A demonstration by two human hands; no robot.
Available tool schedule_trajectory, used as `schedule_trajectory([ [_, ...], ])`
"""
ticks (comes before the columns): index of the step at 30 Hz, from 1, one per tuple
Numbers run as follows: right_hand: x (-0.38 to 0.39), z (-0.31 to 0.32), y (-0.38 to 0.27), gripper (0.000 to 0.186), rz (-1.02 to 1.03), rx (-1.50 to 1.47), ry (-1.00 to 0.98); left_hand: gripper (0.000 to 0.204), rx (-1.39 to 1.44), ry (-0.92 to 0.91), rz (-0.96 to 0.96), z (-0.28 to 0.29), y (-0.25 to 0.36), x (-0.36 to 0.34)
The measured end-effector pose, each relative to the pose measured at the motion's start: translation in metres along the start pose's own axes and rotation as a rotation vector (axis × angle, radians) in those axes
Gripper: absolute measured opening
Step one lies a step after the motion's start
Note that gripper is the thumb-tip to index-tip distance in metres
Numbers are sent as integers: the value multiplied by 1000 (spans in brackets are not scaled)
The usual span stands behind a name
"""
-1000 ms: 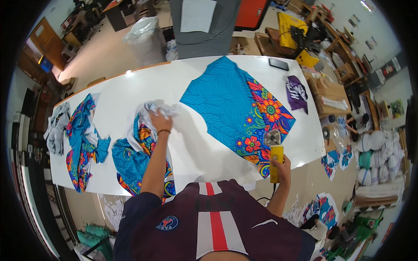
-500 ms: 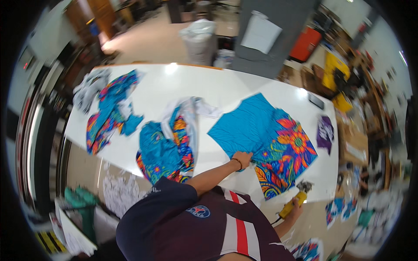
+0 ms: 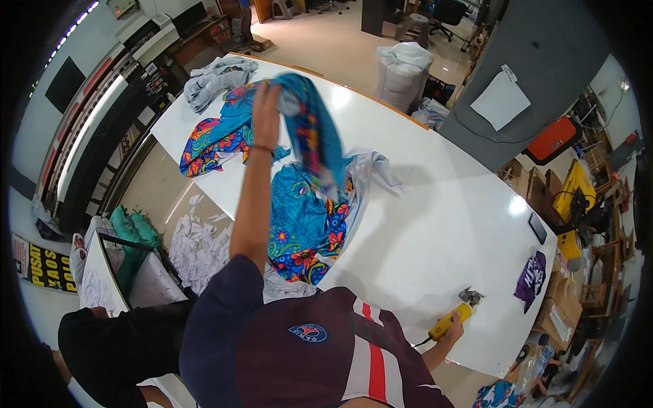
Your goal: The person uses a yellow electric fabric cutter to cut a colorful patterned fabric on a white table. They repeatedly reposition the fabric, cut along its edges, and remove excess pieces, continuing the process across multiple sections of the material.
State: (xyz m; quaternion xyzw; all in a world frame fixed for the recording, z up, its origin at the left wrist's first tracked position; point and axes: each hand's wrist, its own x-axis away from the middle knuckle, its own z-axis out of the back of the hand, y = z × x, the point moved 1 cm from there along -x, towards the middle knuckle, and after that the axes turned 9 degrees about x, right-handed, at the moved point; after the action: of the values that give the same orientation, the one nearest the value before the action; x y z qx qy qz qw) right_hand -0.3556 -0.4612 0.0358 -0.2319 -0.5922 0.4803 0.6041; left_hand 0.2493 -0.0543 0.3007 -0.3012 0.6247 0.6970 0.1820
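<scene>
My left hand (image 3: pixel 266 117) is raised over the far left of the table, closed on a teal fabric piece (image 3: pixel 314 126) with a bright floral part. The cloth hangs to the right of the hand, blurred by motion. Beneath and behind it lies a heap of teal and floral fabric (image 3: pixel 211 141). Another teal floral fabric pile (image 3: pixel 299 214) rests nearer me, with pale cloth along its right side. Down at the table's near right, my right hand (image 3: pixel 454 332) grips a yellow electric fabric cutter (image 3: pixel 449 322), its metal head resting at the white tabletop.
Grey cloth (image 3: pixel 214 83) lies at the table's far left corner. On the right side are a phone (image 3: pixel 537 228) and purple cloth (image 3: pixel 530 280). A grey pillar (image 3: pixel 524 61) stands behind the table. At lower left is a person in black clothing (image 3: pixel 122 343), near white scraps (image 3: pixel 197 245).
My left hand has carried the teal floral piece from the table's right side up to the far left heap. The view has turned left. My right hand still holds the cutter.
</scene>
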Motion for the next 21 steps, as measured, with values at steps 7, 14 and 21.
schedule_trajectory([
  [7, -32, -18, -6, 37, -17, 21, -69, 26, 255, 52, 215, 39, -72, -167],
  [14, -34, -38, -6, 35, 38, -42, -209, 68, -413, 35, 277, 128, -198, -238],
  [21, -29, -11, -12, 46, 127, 170, 82, 30, -401, -873, 304, -29, -220, 128],
])
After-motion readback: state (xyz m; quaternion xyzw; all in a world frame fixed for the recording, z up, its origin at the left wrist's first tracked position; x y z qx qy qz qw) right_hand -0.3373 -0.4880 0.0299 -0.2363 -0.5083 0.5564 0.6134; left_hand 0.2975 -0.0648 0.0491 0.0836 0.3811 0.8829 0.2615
